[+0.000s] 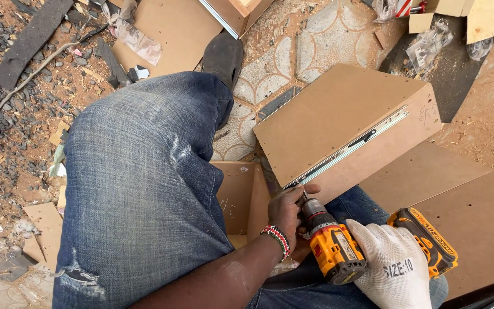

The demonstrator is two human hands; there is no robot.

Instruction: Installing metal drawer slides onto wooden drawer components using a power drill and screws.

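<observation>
My right hand [393, 266], in a white knit glove, grips the handle of a yellow and black cordless drill [338, 249]. The drill's bit points up at the near end of a metal drawer slide [347, 147] fixed along the side of a brown fibreboard drawer box [327, 114]. My bare left hand [286, 210], with a beaded bracelet at the wrist, rests against the drill's chuck and the box's lower corner. My knee in blue jeans [138, 183] fills the left of the view.
An open cardboard box [241, 197] sits under the drawer beside my leg. Flat fibreboard panels [475, 206] lie at the right. A black shoe [222, 57], plastic bags, offcuts and sawdust cover the tiled ground around me.
</observation>
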